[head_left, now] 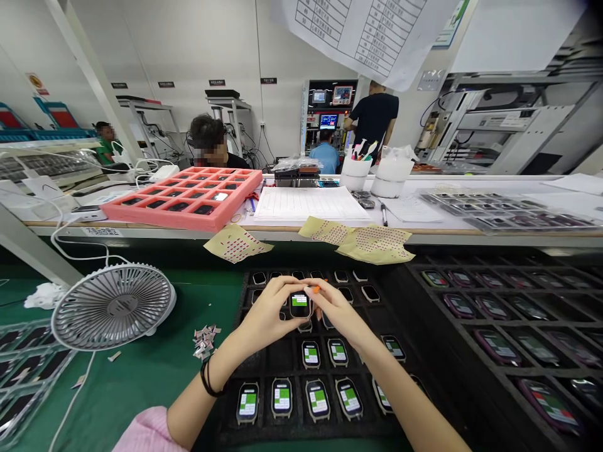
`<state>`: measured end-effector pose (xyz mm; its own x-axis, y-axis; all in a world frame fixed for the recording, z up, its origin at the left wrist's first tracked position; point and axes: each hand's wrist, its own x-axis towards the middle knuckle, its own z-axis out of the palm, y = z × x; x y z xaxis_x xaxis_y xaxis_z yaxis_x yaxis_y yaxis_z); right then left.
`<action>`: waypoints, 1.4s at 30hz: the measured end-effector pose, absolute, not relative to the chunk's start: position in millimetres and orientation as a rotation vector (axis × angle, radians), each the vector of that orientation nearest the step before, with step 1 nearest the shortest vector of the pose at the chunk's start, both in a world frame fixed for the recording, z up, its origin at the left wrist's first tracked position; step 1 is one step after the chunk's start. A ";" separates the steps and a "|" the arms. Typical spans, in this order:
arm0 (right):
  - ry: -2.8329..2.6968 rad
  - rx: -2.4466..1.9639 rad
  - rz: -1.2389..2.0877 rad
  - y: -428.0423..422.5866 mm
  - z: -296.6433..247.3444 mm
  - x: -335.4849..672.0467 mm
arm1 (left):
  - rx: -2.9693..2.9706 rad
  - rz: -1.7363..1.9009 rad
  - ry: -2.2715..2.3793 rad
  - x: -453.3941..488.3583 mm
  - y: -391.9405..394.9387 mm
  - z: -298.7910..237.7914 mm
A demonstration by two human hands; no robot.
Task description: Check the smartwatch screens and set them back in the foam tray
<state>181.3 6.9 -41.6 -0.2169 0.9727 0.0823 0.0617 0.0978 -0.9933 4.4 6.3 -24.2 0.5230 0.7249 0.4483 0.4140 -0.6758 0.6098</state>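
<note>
A smartwatch case [299, 306] without a strap is held up over a black foam tray [277, 433], its screen lit green and white. My left hand [270, 306] grips it from the left, with thumb below and fingers along the top. At its upper right edge, the closed fingers of my right hand [335, 307] meet the case. A small orange thing [316, 289] shows by the right fingers; its kind cannot be made out. Below, watch cases with lit screens, such as one watch [318, 400], lie in the tray's slots. Cases farther back have dark screens.
A fan [115, 306] and a pile of small tabs [205, 341] are on the green mat at left. Another watch tray [494, 307] lies right. Ahead, a shelf bears a pink foam tray [217, 216] and paper sheets [308, 204]; yellow dotted sheets [377, 243] hang from its edge.
</note>
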 end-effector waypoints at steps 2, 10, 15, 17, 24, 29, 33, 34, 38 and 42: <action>-1.554 -1.125 1.163 2.4 -44.3 178.4 | 2.419 0.911 0.950 6.4 8.5 -31.8; -1.526 -0.946 1.386 -6.1 -28.3 181.8 | 2.682 1.101 0.962 5.7 9.1 -36.7; -1.449 -0.751 1.756 2.5 -29.5 194.4 | 2.678 1.247 0.792 4.0 -2.1 -24.3; -1.460 -0.694 1.847 4.3 -32.4 196.9 | 2.671 1.237 0.734 5.0 -4.9 -22.7; -1.428 -0.632 1.829 0.9 -31.7 197.5 | 2.652 1.257 0.713 6.2 -3.6 -23.7; -1.460 -0.589 1.781 -1.2 -28.7 198.4 | 2.651 1.291 0.693 6.1 -1.8 -25.8; -1.406 -0.637 1.787 -2.5 -28.1 193.6 | 2.650 1.310 0.669 5.3 0.0 -25.4; -1.381 -0.649 1.789 -3.2 -27.9 191.6 | 2.652 1.314 0.665 5.1 0.6 -25.2; -1.340 -0.696 1.758 -6.6 -27.5 184.5 | 2.655 1.320 0.660 4.7 2.2 -25.1; -1.365 -0.730 1.692 -10.1 -28.6 181.8 | 2.658 1.341 0.636 6.2 1.3 -24.9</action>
<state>181.8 -10.1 -28.6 -0.4929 0.8682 0.0567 -0.2391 -0.0724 -0.9683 6.2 1.3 -24.9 0.5258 0.4071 0.7469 0.3211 -0.9081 0.2689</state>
